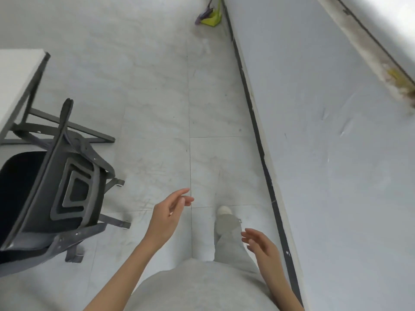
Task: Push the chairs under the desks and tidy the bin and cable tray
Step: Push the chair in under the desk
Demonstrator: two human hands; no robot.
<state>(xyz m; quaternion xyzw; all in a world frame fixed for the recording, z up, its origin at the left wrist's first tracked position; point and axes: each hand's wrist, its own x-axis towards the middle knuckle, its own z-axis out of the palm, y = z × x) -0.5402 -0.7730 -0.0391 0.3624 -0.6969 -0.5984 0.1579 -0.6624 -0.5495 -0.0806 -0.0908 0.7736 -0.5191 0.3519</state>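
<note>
A dark grey office chair [56, 189] stands at the left, its back towards me and its seat reaching under a white desk [18, 70] with a black frame. My left hand [168, 212] hangs in the air to the right of the chair, fingers relaxed, holding nothing and apart from the chair. Lower right, my right hand [262, 245] is also empty with loose fingers, in front of my grey trouser leg. No bin or cable tray is in view.
A pale wall [325, 153] with a black skirting strip [258, 135] runs along the right. A yellow-green dustpan with a purple broom [210, 17] leans at the wall's foot far ahead. Tiled floor [157, 108] lies between chair and wall.
</note>
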